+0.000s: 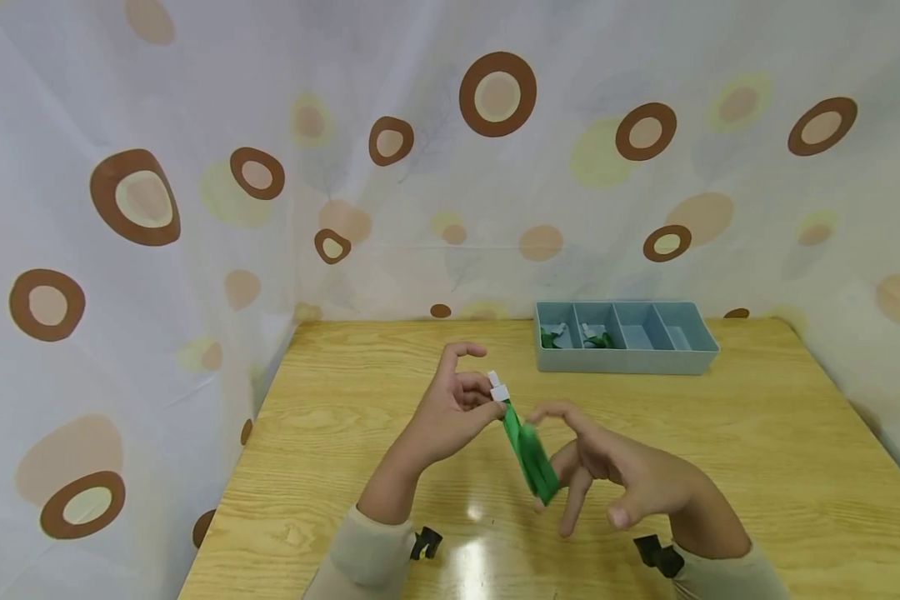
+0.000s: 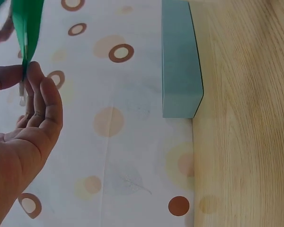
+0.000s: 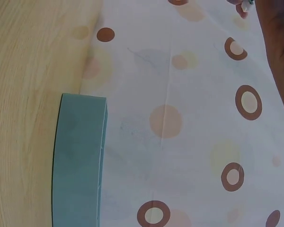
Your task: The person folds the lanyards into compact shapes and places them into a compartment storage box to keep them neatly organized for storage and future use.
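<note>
My left hand (image 1: 450, 417) pinches a green ribbon strap (image 1: 537, 467) at its upper end, just by a white plastic clip (image 1: 499, 392). The strap slants down to the right above the table, its lower part doubled and slightly blurred. In the left wrist view, thumb and fingertips of the left hand (image 2: 26, 137) meet on the green strap (image 2: 29, 28). Beside the lower part is my right hand (image 1: 630, 475), fingers spread and loosely bent, the index fingertip close by the strap. The right wrist view has only part of this hand and forearm (image 3: 279, 52) at its edge.
A blue-grey divided box (image 1: 622, 361) stands at the back right of the wooden table (image 1: 330, 467). Its two left compartments hold small green-and-white pieces (image 1: 598, 338). Behind and at the sides hangs a patterned white curtain (image 1: 420, 75).
</note>
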Action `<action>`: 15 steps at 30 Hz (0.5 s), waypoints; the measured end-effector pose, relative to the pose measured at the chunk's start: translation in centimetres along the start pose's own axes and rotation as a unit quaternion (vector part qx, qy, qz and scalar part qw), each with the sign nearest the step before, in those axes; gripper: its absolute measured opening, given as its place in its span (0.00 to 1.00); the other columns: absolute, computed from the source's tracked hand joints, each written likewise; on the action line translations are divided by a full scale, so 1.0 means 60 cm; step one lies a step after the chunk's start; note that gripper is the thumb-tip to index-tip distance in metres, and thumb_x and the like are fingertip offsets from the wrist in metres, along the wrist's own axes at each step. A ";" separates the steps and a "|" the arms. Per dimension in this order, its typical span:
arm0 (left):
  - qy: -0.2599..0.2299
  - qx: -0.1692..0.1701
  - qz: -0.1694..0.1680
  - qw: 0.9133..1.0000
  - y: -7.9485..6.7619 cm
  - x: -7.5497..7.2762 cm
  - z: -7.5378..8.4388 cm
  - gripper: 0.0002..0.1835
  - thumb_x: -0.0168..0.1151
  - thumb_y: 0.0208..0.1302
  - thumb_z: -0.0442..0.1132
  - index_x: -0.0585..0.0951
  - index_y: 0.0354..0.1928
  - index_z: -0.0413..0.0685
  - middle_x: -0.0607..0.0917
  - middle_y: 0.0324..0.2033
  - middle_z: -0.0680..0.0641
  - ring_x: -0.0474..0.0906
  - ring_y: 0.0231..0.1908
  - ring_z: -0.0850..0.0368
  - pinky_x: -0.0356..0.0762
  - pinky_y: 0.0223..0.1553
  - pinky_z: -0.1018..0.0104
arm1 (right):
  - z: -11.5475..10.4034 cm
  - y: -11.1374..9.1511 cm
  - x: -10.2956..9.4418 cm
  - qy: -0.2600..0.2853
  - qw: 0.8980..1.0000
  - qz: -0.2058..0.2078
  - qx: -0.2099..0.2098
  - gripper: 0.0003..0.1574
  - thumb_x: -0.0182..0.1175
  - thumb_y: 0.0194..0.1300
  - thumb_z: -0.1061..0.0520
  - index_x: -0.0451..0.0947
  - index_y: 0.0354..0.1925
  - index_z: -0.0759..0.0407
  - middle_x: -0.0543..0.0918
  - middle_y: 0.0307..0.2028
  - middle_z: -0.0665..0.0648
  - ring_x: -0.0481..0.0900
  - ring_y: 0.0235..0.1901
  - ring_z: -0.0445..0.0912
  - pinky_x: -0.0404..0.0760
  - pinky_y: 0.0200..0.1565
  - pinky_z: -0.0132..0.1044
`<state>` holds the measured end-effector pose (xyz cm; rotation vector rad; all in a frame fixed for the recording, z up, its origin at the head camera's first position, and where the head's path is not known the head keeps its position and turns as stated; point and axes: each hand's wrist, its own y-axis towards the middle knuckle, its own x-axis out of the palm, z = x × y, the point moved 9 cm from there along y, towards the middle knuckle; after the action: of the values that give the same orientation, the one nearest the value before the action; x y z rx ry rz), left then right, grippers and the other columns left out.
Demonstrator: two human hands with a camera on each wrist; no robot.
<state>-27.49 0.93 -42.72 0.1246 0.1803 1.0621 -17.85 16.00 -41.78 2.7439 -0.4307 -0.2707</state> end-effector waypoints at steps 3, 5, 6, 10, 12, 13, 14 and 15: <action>0.004 -0.002 -0.002 1.000 0.000 0.002 0.003 0.33 0.62 0.71 0.28 0.60 0.71 0.56 0.86 0.39 0.44 0.85 0.35 0.51 0.83 0.41 0.66 | -0.002 0.005 0.002 0.002 1.000 -0.010 -0.015 0.63 0.51 0.82 0.38 0.22 0.82 0.69 0.87 0.52 0.73 0.92 0.45 0.60 0.90 0.52 0.57; 0.012 -0.002 0.008 1.000 0.000 -0.001 0.005 0.33 0.62 0.71 0.29 0.60 0.71 0.56 0.85 0.38 0.45 0.83 0.34 0.53 0.80 0.39 0.67 | -0.002 0.005 -0.002 -0.019 0.999 0.001 -0.027 0.59 0.50 0.84 0.42 0.25 0.81 0.74 0.88 0.48 0.73 0.92 0.44 0.58 0.90 0.53 0.55; 0.015 -0.003 0.015 1.000 0.000 -0.003 0.007 0.32 0.62 0.71 0.29 0.60 0.71 0.56 0.85 0.38 0.45 0.83 0.34 0.54 0.79 0.38 0.67 | -0.002 0.003 -0.007 -0.032 0.999 0.019 -0.031 0.55 0.50 0.85 0.45 0.29 0.81 0.76 0.88 0.46 0.71 0.92 0.42 0.57 0.90 0.53 0.54; 0.017 0.001 0.033 0.999 0.000 -0.009 0.015 0.32 0.62 0.71 0.30 0.61 0.70 0.55 0.85 0.38 0.45 0.84 0.36 0.53 0.80 0.39 0.67 | 0.002 -0.009 -0.039 -0.087 0.985 0.147 -0.017 0.30 0.51 0.82 0.66 0.54 0.74 0.75 0.86 0.41 0.63 0.88 0.32 0.52 0.90 0.43 0.48; 0.020 0.006 0.036 0.999 0.000 -0.010 0.020 0.32 0.63 0.71 0.30 0.61 0.70 0.56 0.85 0.39 0.45 0.85 0.38 0.54 0.81 0.42 0.65 | 0.004 -0.016 -0.057 -0.133 0.965 0.227 0.009 0.20 0.53 0.78 0.72 0.67 0.65 0.70 0.85 0.40 0.57 0.86 0.31 0.49 0.89 0.38 0.45; 0.023 0.011 0.037 0.999 -0.001 -0.010 0.022 0.32 0.63 0.71 0.30 0.61 0.70 0.56 0.85 0.39 0.45 0.85 0.38 0.54 0.81 0.43 0.65 | 0.006 -0.021 -0.066 -0.160 0.950 0.266 0.027 0.17 0.55 0.76 0.74 0.71 0.60 0.67 0.84 0.39 0.55 0.85 0.33 0.48 0.88 0.37 0.42; 0.024 0.015 0.037 0.999 -0.001 -0.010 0.025 0.32 0.63 0.71 0.30 0.61 0.70 0.56 0.85 0.39 0.45 0.84 0.38 0.54 0.82 0.44 0.64 | 0.009 -0.026 -0.074 -0.188 0.934 0.301 0.047 0.15 0.56 0.75 0.74 0.74 0.55 0.64 0.84 0.39 0.53 0.85 0.35 0.47 0.88 0.39 0.40; 0.026 0.020 0.037 0.999 -0.001 -0.010 0.028 0.31 0.63 0.71 0.30 0.61 0.70 0.55 0.85 0.39 0.45 0.84 0.39 0.54 0.82 0.45 0.63 | 0.011 -0.030 -0.080 -0.218 0.916 0.332 0.062 0.14 0.59 0.74 0.73 0.76 0.52 0.61 0.83 0.40 0.52 0.84 0.37 0.47 0.87 0.42 0.38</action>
<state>-27.37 0.38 -41.07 0.1411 0.2450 1.1368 -22.05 18.99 -42.45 2.4438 -1.4935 -0.6825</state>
